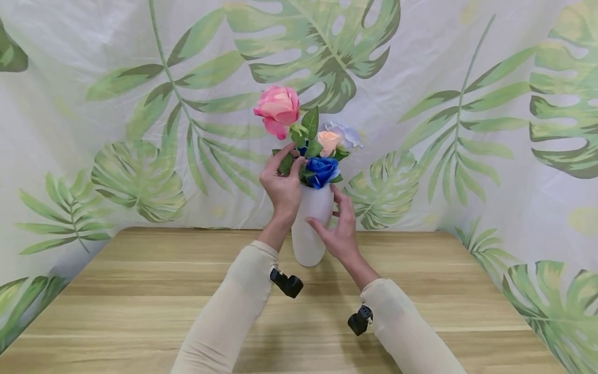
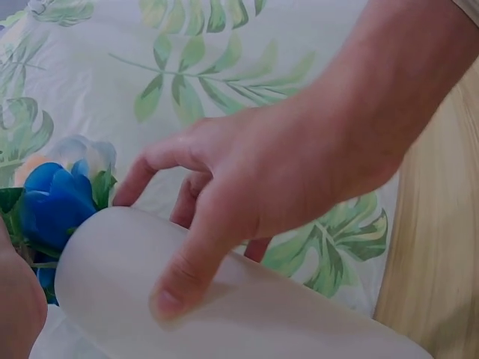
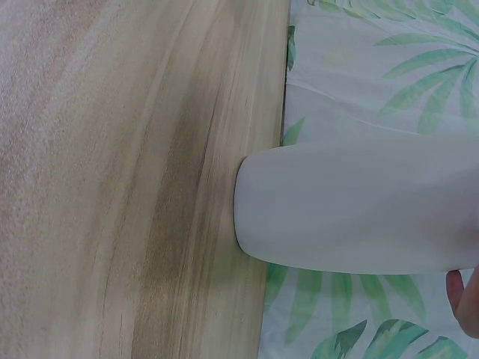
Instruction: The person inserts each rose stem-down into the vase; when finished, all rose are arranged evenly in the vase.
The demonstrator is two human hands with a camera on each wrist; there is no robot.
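A white vase [image 1: 309, 234] stands upright on the wooden table, holding several artificial flowers. A large pink rose [image 1: 279, 108] rises highest on the left, and a blue rose [image 1: 322, 171] sits low at the rim. Between them show a small peach rose [image 1: 329, 141] and a pale lilac flower [image 1: 345, 135]. My left hand [image 1: 282, 187] pinches the pink rose's stem among its leaves, just above the rim; leaves partly hide the fingertips. My right hand [image 1: 341, 223] grips the vase's upper right side, thumb in front, fingers round the side, as the left wrist view confirms.
Behind the vase, near the table's [image 1: 154, 270] back edge, hangs a leaf-printed cloth [image 1: 210, 208]. Small black cameras hang from the left sleeve [image 1: 243, 291] and right sleeve [image 1: 406, 322].
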